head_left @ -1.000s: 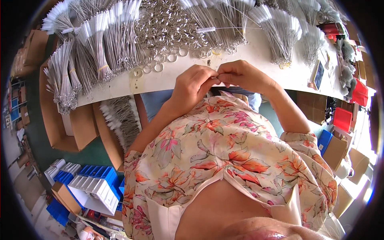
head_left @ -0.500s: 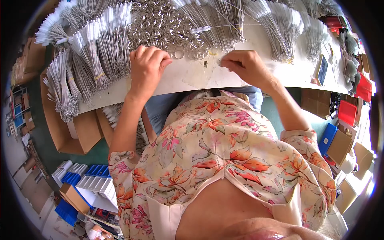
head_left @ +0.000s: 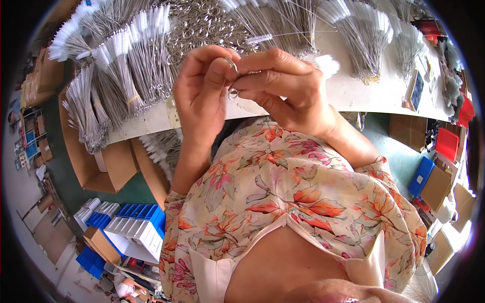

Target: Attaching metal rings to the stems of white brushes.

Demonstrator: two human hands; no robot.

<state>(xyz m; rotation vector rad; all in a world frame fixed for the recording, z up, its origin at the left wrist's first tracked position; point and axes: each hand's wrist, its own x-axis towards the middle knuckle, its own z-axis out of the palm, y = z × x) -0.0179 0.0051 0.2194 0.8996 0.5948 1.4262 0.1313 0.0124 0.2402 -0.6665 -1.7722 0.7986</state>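
Close together above the table's near edge, both my hands are closed in pinches. A shiny metal ring (head_left: 232, 64) is between the thumb and fingers of my left hand (head_left: 201, 86). My right hand (head_left: 295, 93) grips a thin wire brush, whose small looped end (head_left: 233, 93) shows below the fingertips. White bristles (head_left: 326, 65) stick out behind the right knuckles, apparently from the same brush. Another bit of metal (head_left: 254, 72) shows between the right fingers. Just beyond the hands lies a heap of metal rings (head_left: 209, 28).
Bundles of wire brushes (head_left: 129, 76) stand along the left of the white table (head_left: 374, 96), and more bundles (head_left: 364, 40) lie at the right. A dark flat device (head_left: 417, 91) rests near the right edge. Cardboard boxes (head_left: 96, 169) and blue and white bins (head_left: 134, 227) stand below left.
My hands were apart over the table. They have come together and nearer to me, the left now with a ring and the right with a wire brush.
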